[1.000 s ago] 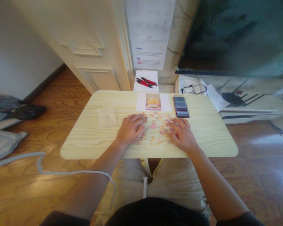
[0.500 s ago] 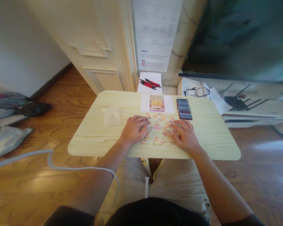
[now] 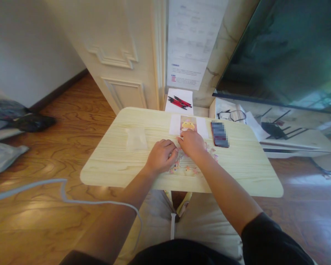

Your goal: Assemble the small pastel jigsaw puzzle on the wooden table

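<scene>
Loose pastel puzzle pieces (image 3: 186, 167) lie scattered on a light wooden table (image 3: 113, 162). My left hand (image 3: 161, 156) rests on their left side with its fingers curled down onto the pieces. My right hand (image 3: 191, 143) has reached across to the upper left of the pile. Its fingers are bent at the lower edge of a reference picture (image 3: 188, 125) showing a yellow cartoon figure. What the fingers pinch is hidden.
A dark phone (image 3: 220, 134) lies right of the picture and a clear plastic bag (image 3: 136, 139) lies to the left. Red and black pens (image 3: 179, 102) sit on paper behind the table. A white cable (image 3: 63, 195) crosses the wooden floor; a low shelf (image 3: 292, 141) stands at right.
My right hand moved from the right side of the pile up and left to the picture's lower edge. The left hand curled slightly. The camera tilted and shifted.
</scene>
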`<control>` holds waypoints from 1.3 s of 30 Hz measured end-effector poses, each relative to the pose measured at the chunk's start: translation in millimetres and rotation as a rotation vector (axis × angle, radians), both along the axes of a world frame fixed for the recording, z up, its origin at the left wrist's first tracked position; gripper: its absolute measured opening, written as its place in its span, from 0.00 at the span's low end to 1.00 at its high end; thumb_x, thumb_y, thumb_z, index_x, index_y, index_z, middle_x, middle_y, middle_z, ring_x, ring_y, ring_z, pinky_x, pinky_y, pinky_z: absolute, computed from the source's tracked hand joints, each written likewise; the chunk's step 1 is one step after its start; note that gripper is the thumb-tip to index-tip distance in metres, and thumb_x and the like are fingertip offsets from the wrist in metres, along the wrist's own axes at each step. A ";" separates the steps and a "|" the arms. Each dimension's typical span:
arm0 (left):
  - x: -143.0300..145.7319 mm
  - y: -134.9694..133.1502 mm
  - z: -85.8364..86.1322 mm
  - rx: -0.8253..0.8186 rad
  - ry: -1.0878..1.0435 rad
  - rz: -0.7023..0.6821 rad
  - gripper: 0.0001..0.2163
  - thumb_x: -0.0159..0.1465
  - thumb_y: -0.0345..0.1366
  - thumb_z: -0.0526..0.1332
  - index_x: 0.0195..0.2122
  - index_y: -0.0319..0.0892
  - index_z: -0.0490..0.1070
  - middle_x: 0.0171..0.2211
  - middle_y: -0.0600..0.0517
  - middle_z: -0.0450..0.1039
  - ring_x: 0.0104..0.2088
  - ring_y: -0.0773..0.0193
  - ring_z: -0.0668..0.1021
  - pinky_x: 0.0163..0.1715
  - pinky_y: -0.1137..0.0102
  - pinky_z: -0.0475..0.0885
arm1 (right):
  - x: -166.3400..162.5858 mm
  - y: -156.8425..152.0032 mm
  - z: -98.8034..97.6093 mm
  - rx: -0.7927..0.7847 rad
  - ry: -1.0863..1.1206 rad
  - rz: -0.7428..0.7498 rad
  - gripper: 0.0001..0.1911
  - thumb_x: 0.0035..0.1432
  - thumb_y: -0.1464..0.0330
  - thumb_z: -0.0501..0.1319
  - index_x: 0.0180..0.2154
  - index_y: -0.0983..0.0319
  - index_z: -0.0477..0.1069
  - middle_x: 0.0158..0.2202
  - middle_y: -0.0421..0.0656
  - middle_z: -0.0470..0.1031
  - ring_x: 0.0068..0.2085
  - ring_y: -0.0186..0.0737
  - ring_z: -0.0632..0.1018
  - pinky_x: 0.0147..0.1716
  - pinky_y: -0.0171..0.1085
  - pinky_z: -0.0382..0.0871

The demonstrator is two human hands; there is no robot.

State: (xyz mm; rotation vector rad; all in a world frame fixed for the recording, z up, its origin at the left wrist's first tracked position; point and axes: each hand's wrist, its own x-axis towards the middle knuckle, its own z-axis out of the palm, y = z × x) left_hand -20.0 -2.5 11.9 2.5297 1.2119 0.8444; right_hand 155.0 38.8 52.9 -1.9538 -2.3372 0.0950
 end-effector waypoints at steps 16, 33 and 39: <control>-2.1 -1.5 1.3 -0.007 -0.054 -0.006 0.16 0.76 0.41 0.51 0.36 0.44 0.76 0.38 0.46 0.77 0.41 0.55 0.77 0.46 0.57 0.71 | 5.9 -4.0 -9.4 -0.010 0.414 0.013 0.04 0.60 0.73 0.64 0.34 0.59 0.77 0.35 0.43 0.83 0.38 0.40 0.80 0.40 0.37 0.70; 0.5 -0.5 -6.2 -0.045 -0.037 -0.111 0.10 0.68 0.39 0.63 0.47 0.47 0.81 0.49 0.49 0.82 0.51 0.54 0.80 0.55 0.56 0.73 | 86.6 -105.7 -30.9 0.095 0.627 -0.008 0.05 0.68 0.67 0.65 0.43 0.54 0.81 0.38 0.41 0.85 0.42 0.45 0.82 0.44 0.43 0.72; 1.0 -4.5 -2.4 -0.072 0.070 -0.136 0.15 0.66 0.38 0.62 0.52 0.51 0.82 0.55 0.50 0.80 0.56 0.51 0.78 0.56 0.54 0.71 | 70.8 -99.5 -33.0 0.075 0.593 0.100 0.06 0.69 0.70 0.65 0.43 0.54 0.82 0.41 0.41 0.85 0.43 0.45 0.81 0.46 0.43 0.72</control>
